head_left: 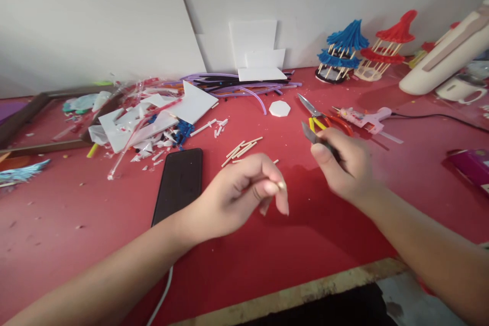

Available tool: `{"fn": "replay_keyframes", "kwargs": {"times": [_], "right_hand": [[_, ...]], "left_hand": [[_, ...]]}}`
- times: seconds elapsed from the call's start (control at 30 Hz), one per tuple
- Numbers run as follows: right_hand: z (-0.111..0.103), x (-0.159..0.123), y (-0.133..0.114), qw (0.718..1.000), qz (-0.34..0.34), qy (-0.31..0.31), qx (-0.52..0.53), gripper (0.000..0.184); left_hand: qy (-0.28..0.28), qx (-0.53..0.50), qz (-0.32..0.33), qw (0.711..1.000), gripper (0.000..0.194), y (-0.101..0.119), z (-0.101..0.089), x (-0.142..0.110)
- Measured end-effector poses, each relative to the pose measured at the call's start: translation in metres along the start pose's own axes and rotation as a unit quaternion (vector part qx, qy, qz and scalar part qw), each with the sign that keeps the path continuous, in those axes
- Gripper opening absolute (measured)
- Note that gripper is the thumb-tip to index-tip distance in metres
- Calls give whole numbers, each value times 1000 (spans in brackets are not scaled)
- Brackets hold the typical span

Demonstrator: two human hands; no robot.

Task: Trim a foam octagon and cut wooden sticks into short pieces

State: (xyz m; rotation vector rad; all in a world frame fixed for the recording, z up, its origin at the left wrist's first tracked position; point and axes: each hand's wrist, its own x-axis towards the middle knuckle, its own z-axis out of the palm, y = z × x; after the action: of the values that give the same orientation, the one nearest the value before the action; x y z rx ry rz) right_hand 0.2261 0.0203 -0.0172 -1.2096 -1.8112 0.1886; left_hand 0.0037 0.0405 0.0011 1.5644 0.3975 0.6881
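Between thumb and index finger, my left hand (244,193) pinches a small pale wooden stick (281,185), of which just a short end shows. My right hand (346,163) is wrapped round a craft knife (309,133), its grey blade pointing up and to the left; most of the handle is hidden in the fingers. Behind my left hand, several short wooden sticks (241,151) lie in a loose pile. A white octagonal piece (279,108) rests flat beyond them. Past my right hand are scissors (308,106) and yellow-handled pliers (318,124).
A black phone (178,178) with a white cable lies by my left forearm. Scraps of white board (153,117) and plastic cover the left. Blue (344,51) and red (389,46) model towers stand at the back right, near a pink glue gun (367,118) and a white mug (460,88).
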Motion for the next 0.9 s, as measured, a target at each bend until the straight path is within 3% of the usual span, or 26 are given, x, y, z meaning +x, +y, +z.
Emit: {"fn": "replay_keyframes", "kwargs": {"times": [0.1,0.23,0.33,0.43,0.6,0.77,0.9], "right_hand": [[3,-4,-2,999,-47,-1,-1,11],[13,-12,-7,989,-137,-43,25,39],[18,-14,-6,981,-183,-60,10,33],[18,-14,-8,978,-205,-41,-10,24],[15,-9,-15,977,-208,-38,-6,14],[14,-8,-17,981,-196,-11,-14,16],[13,-9,-15,981,-190,18,-37,28]], "left_hand": [[88,-112,-50,989,14,-2,-1,4],[174,-254,-112,945,10,-5,-3,9],[204,-313,-127,919,8,-6,-3,11],[199,-339,-138,909,8,-7,-2,10],[186,-314,-140,920,6,-9,0,9],[188,-269,-136,935,10,-11,-2,8],[175,-117,-129,969,4,-10,-2,8]]}}
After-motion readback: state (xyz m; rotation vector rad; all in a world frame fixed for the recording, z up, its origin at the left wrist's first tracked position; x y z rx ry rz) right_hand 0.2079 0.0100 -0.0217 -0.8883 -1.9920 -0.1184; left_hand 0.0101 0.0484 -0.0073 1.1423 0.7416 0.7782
